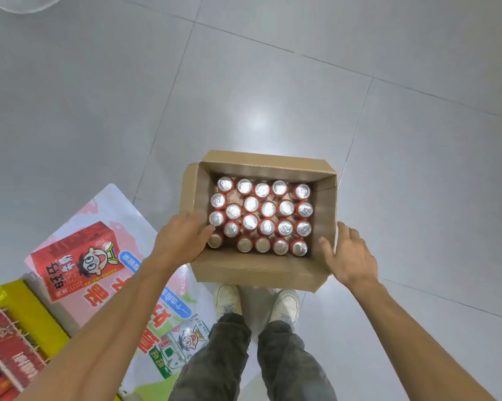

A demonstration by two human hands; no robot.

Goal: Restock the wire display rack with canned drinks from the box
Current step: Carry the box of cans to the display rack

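Note:
An open cardboard box (252,272) stands on the floor just in front of my feet, with its flaps folded out. Several red cans with silver tops (263,215) fill it in rows. My left hand (183,238) rests over the box's left wall, fingers apart, with the fingertips touching a can at the left edge. My right hand (349,256) is spread against the outside of the box's right wall and holds nothing. A corner of the wire display rack (9,345) shows at the bottom left, with red packs behind its wires.
A printed floor sign (122,287) with red cartoon drink cartons lies to the left of the box. A yellow panel (32,314) borders the rack. Grey floor tiles (273,82) spread beyond the box. My shoes (255,302) stand right behind it.

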